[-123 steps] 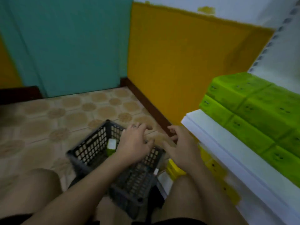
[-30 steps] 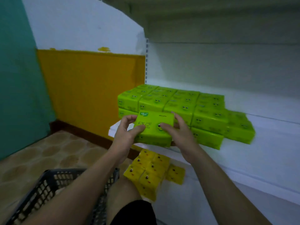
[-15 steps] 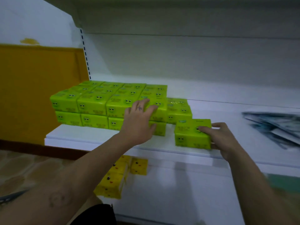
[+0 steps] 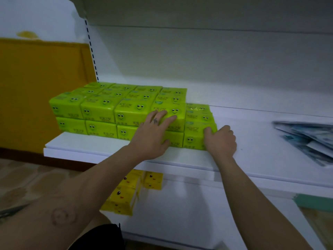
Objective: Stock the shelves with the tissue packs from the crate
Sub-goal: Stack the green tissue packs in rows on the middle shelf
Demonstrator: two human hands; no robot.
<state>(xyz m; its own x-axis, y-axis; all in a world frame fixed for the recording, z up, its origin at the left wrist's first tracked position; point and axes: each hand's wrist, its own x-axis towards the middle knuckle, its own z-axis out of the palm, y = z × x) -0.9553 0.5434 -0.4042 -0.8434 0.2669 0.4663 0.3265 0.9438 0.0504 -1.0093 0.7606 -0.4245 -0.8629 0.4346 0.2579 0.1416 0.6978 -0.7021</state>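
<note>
Nearest, black shorts [image 4: 100,237] at the bottom edge, both bare forearms reaching up and forward. Below the shelf's lip, yellow packs [image 4: 124,195] with small faces lie on a lower level.

Left hand [image 4: 151,139]: open, fingers straight and spread, pressed flat against the front face of the green stack [image 4: 100,110], at its right-hand column.

Right hand [image 4: 220,141]: fingers curled round the right end of a green tissue pack [image 4: 193,137], thumb on its top edge. That pack sits on the white shelf [image 4: 108,143], near the front, its left side touching the stack; a single-layer row of like packs runs behind it.

Stack is two layers high, four columns wide, against the shelf's left end.

Further right, well apart, bluish packets [image 4: 306,139], blurred. Beyond: grey-white back panel [image 4: 198,60]; yellow wall [image 4: 36,87] at left.
</note>
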